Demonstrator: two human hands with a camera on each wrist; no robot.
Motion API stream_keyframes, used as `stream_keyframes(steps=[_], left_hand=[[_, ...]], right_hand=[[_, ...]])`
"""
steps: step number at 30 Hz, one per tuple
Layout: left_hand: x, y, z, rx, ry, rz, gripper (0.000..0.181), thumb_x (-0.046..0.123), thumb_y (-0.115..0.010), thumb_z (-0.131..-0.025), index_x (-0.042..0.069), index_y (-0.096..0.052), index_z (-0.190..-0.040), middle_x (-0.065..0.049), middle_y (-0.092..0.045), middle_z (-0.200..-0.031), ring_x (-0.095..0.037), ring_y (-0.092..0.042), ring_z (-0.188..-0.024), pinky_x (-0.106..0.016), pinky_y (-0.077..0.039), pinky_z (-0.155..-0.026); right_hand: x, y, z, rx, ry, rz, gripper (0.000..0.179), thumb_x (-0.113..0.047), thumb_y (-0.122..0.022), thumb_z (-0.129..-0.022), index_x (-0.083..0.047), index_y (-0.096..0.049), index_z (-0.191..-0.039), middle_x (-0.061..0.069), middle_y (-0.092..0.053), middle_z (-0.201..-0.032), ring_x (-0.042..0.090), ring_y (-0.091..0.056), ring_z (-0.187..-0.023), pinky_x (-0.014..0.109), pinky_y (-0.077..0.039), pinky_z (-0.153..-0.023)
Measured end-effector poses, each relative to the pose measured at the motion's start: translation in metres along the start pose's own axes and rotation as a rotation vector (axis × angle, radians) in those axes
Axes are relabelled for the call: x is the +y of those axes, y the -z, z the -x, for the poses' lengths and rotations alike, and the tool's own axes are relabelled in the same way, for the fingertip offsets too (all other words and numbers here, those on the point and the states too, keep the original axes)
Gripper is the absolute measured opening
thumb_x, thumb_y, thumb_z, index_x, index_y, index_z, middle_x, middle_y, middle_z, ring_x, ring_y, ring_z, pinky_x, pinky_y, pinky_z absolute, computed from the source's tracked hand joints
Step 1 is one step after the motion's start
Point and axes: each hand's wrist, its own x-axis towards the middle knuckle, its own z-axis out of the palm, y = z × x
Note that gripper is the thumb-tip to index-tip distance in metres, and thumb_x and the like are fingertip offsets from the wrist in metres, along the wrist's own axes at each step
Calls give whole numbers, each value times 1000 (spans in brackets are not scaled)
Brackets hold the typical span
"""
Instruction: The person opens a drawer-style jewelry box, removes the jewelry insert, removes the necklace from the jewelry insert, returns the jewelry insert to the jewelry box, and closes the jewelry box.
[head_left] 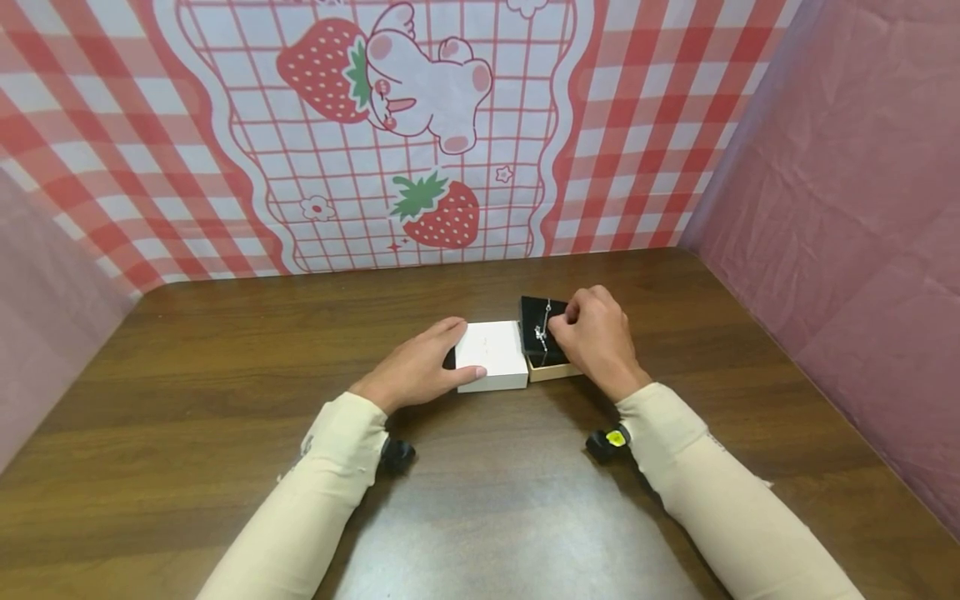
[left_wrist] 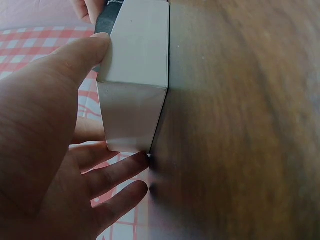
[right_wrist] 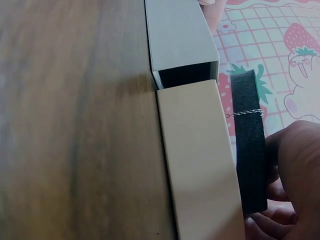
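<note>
A white box sleeve [head_left: 493, 354] lies flat on the table, and my left hand [head_left: 420, 364] holds it from its left side, thumb at the near edge and fingers round the back. From the sleeve's right end a tan drawer [head_left: 553, 372] sticks out. My right hand [head_left: 600, 340] pinches a black pad [right_wrist: 250, 165] at its right side; the pad stands raised and tilted over the drawer. Across the pad runs a thin silver chain [head_left: 541, 333] with a small ornament. Inside the sleeve's end, the right wrist view shows a dark opening. The right fingertips are partly hidden.
The brown wooden table [head_left: 225, 400] extends around the box on all sides. Behind it hangs a red-and-white checked cloth [head_left: 637, 125] with strawberries and a cartoon rabbit. Pink cloth [head_left: 847, 208] borders the right side, with more at the left.
</note>
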Motion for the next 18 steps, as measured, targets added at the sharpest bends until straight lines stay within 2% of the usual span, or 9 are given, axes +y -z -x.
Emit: stream_keyframes(steps=[6,12,18], left_hand=[[-1,-1,-1,-1,4,-3,88,59,-61,-94,4,-32,-157,-8,-32,-161,-23,-33,-145,-41,-29,-116],[-1,-2,-2,1,-3,-5,88,59,-61,-94,4,-32,-157,-8,-32,-161,-23,-33,-145,-41,-30,-116],[-1,-1,-1,-4,6,-8,89,60,-60,-93,5,-31,-157,-8,-31,-162,-23,-32,-146,-42,-29,-116]], right_hand=[[1,-2,0,3,-24,-60,12,-14,-68,-80,-3,-63,-80,11,-55,-87,27,-53,-79,41,-44,-71],[2,-2,0,0,-81,-130,16,-15,-68,-85,-2,-63,-92,13,-56,-94,28,-53,-83,41,-45,-73],[2,-2,-1,-5,-109,-162,18,-17,-68,-86,-2,-63,-94,14,-56,-97,29,-56,-87,43,-47,-77]])
